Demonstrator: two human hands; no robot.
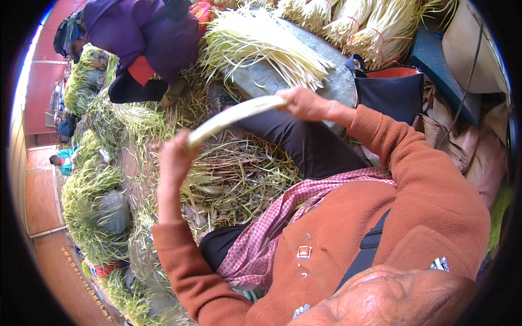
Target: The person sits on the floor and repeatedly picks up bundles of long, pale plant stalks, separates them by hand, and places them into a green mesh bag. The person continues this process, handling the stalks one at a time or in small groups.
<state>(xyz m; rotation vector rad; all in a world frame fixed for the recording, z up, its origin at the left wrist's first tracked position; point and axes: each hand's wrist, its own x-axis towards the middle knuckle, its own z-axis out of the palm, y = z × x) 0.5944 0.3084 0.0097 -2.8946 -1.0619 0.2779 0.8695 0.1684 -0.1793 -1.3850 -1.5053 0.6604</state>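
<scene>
My left hand (176, 157) and my right hand (306, 102) hold a thin, blurred bunch of pale stalks (238, 116), one at each end, so that it arcs above my lap. Just beyond my right hand, a loose pile of long pale green-white stalks (265, 45) lies on a grey slab (293, 34). Below the held bunch, dry stems and green trimmings (240, 167) cover the ground between my legs. Bundles of similar stalks (367, 38) with red ties lie at the top right.
A dark bag with red lining (389, 95) stands beside the slab. A person in purple (140, 32) bends at the upper left. Heaps of leafy greens (91, 212) line the left side, with another person in teal (65, 161) beyond. A blue metal plate (442, 73) lies at the right.
</scene>
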